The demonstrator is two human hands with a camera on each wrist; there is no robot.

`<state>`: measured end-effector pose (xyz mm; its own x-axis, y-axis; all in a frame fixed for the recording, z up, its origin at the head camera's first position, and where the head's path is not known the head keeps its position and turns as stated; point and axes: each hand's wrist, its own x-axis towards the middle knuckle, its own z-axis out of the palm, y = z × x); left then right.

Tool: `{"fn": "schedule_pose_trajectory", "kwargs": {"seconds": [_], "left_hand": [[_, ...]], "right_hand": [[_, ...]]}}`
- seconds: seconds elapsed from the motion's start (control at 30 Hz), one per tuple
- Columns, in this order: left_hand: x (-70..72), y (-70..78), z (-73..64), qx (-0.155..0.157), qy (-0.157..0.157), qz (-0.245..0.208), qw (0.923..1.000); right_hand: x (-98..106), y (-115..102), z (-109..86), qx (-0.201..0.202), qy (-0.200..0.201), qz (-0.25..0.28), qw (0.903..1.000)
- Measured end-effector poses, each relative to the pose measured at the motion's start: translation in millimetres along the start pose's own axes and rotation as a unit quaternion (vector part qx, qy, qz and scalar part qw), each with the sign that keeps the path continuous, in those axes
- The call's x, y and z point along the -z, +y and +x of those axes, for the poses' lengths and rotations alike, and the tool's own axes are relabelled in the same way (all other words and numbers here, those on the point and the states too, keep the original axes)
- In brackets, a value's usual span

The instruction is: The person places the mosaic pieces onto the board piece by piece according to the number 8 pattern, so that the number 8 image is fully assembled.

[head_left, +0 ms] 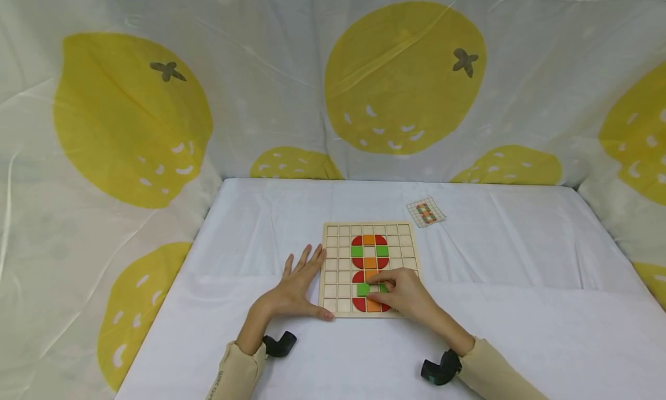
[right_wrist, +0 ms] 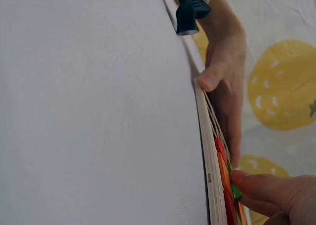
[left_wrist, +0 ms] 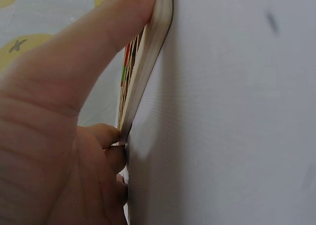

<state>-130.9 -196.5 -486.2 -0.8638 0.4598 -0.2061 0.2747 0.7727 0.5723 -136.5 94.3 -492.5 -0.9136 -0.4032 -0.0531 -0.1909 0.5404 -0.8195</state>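
Note:
A wooden grid board [head_left: 331, 296] lies flat on the white cloth, with red rounded, orange and green tiles set in two ring-like groups. My left hand [head_left: 293, 293] spreads along the board's left side, its fingertips at the edge and its thumb at the near-left corner. Over the lower group, my right hand [head_left: 408, 296] pinches a green square tile [head_left: 362, 290] between thumb and index finger. In the right wrist view that green tile [right_wrist: 236, 189] sits tilted at the board's surface. The right hand partly hides the lower group's right side.
A small pattern card [head_left: 425, 212] with a similar coloured design lies beyond the board's far right corner. White cloth [head_left: 494, 232] covers the table. A lemon-print curtain [head_left: 281, 76] hangs behind and at both sides. Black wrist cameras [head_left: 441, 367] sit at both cuffs.

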Motion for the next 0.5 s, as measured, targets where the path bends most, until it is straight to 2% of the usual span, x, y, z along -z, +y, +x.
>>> {"fn": "schedule_pose_trajectory", "kwargs": {"seconds": [0.5], "left_hand": [[-1.1,0.0,0.6,-0.002,0.004,-0.001,1.0]], "right_hand": [[-4.7,-3.8,0.4,0.011,0.004,0.002,0.9999]]}}
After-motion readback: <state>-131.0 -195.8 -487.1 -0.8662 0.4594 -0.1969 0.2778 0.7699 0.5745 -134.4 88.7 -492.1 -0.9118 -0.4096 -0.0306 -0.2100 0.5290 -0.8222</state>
